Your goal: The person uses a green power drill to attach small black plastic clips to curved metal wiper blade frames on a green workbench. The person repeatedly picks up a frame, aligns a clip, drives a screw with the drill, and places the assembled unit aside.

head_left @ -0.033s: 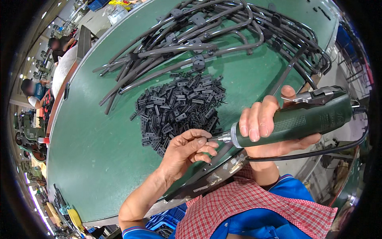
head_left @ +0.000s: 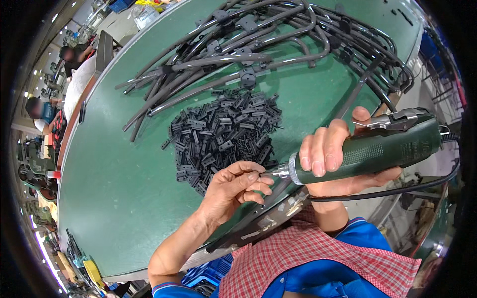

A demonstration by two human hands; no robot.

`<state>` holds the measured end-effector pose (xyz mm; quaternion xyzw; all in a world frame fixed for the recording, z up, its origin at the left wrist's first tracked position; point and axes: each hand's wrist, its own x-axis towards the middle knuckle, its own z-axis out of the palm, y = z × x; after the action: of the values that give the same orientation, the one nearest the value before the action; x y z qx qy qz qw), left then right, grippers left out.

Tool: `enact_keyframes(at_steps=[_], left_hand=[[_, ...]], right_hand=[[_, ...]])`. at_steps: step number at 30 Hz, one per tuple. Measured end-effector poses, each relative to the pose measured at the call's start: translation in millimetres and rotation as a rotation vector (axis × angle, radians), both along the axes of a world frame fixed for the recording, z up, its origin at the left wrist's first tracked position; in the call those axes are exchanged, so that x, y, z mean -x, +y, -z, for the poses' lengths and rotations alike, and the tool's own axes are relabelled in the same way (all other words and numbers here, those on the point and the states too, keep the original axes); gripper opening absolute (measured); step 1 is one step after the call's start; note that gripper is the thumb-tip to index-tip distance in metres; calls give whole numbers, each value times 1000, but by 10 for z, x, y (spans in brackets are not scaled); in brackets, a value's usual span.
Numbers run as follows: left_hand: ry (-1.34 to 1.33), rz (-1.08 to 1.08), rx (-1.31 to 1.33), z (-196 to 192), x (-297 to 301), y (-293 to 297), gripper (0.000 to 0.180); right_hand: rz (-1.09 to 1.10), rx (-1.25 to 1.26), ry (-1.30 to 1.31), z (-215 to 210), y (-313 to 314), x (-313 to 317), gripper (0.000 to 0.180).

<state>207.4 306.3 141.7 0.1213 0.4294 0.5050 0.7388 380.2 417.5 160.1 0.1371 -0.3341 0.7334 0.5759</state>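
Note:
My right hand [head_left: 325, 151] is wrapped round a dark green electric screwdriver [head_left: 382, 149] with a silver lever on its upper side. The tool lies nearly level, its metal nose pointing left. At the tip of the bit, the thumb and index finger of my left hand [head_left: 233, 186] are pinched together; what sits between them is too small and covered to make out. Just beyond that hand spreads a heap of small black drilled blocks [head_left: 223, 124], with dark screws [head_left: 247, 140] among them. A dark bar [head_left: 276, 194] runs below my fingers along the near table edge.
Bent dark metal tubes with black brackets [head_left: 247, 78] are piled across the far side of the green table [head_left: 114, 198]. A black cable [head_left: 387, 192] loops from the screwdriver under my right hand. A blue crate [head_left: 211, 273] stands below the edge. Two people sit far left.

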Motion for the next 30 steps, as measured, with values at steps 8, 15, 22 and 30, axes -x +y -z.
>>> enact_keyframes(at_steps=[8, 15, 22, 30], left_hand=[[-147, -54, 13, -151, -199, -92, 22], [-57, -164, 53, -312, -445, -83, 29], [-95, -85, 40, -255, -427, -129, 27], [-94, -40, 67, -198, -448, -131, 33]], right_hand=[[-38, 67, 98, -19, -50, -40, 80], [26, -74, -55, -125, -237, -348, 85], [30, -91, -52, -135, -254, -406, 81], [133, -138, -35, -232, -306, -342, 79]])
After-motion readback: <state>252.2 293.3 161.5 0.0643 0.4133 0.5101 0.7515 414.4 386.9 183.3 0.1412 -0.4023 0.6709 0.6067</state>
